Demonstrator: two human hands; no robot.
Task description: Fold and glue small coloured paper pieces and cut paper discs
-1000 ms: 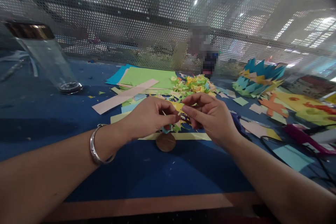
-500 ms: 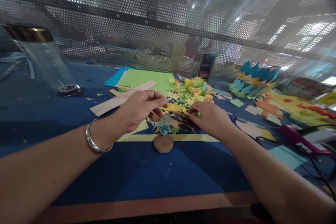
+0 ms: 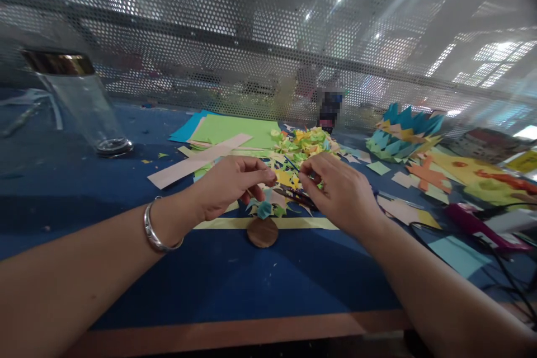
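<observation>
My left hand [image 3: 239,184] hovers over the paper scraps, thumb and fingertips brought together. Anything between them is too small to make out. My right hand [image 3: 335,187] pinches a thin dark blue stick [image 3: 292,164] that points up and left toward the paper heap. Below the hands lies a round wooden disc [image 3: 262,233] on the blue table. A small crumpled blue paper piece [image 3: 264,210] sits just behind it. Dark slender tools [image 3: 296,194], perhaps scissors, rest among the cut scraps, partly behind my right hand.
Folded paper pieces [image 3: 310,142] are heaped behind my hands. Green sheets [image 3: 239,128] and a pale strip [image 3: 197,162] lie to the left. A glass bottle [image 3: 90,106] stands farther left. To the right are a zigzag paper crown [image 3: 405,131], a purple device [image 3: 474,224] and black cables.
My right hand has lifted slightly, and the dark blue stick now shows at its fingertips. My left hand has shifted slightly right, still pinched. The view has tilted a little.
</observation>
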